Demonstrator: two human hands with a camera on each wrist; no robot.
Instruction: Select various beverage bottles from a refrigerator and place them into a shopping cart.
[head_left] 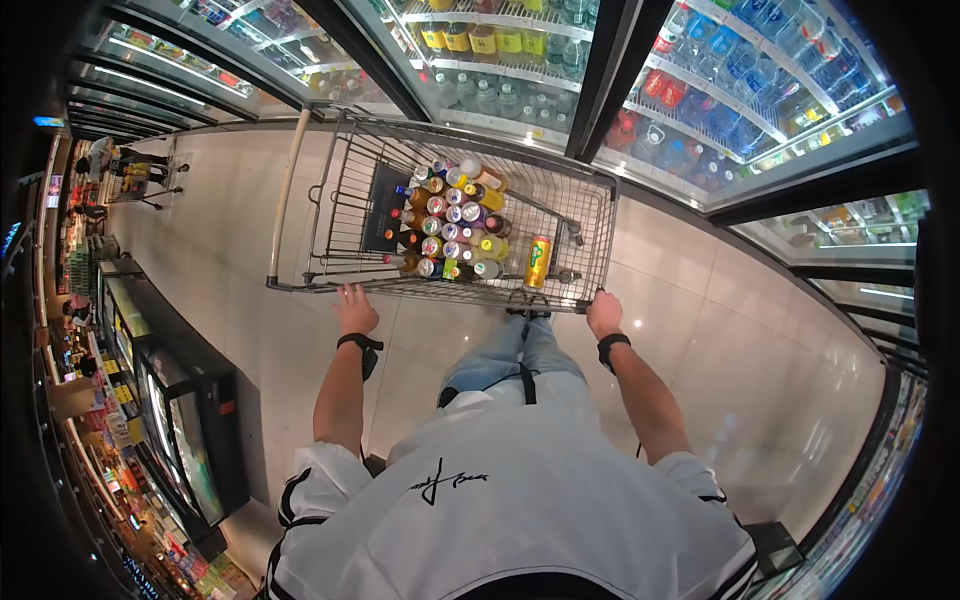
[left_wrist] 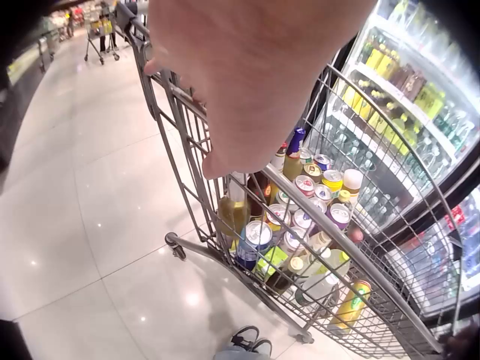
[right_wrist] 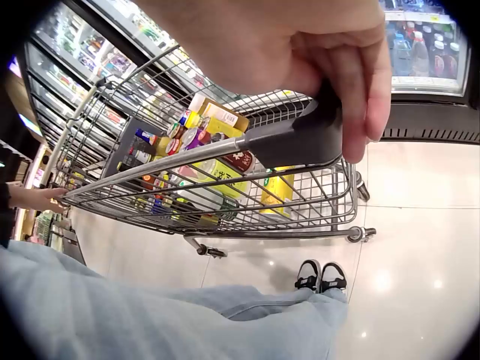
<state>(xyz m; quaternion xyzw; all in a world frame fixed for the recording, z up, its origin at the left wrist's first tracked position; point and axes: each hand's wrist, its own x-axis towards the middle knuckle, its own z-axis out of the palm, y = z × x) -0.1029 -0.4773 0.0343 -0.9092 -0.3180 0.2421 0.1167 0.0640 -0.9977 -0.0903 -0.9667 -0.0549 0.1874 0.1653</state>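
Note:
A metal shopping cart point(head_left: 430, 292) stands sideways before the person. My right hand point(head_left: 605, 314) grips its front corner, fingers curled over the dark plastic corner piece point(right_wrist: 300, 139). Near the handle point(head_left: 288, 200), my left hand point(head_left: 356, 312) rests on the cart's side rail with its fingers spread and fairly straight. Several drink cans point(head_left: 432, 226) stand packed in rows in the basket with bottles point(head_left: 489, 246) among them. Bottle necks point toward the dark panel point(head_left: 383, 205) at the handle end. Apart from the group, a yellow can point(head_left: 537, 262) lies toward the front.
Glass-door drink coolers point(head_left: 500, 70) line the far side, close behind the cart. At left are a black display case point(head_left: 190, 420) and stocked shelves. Another cart point(head_left: 150, 180) with people stands farther down the aisle. Pale tiled floor point(head_left: 690, 290) surrounds the cart.

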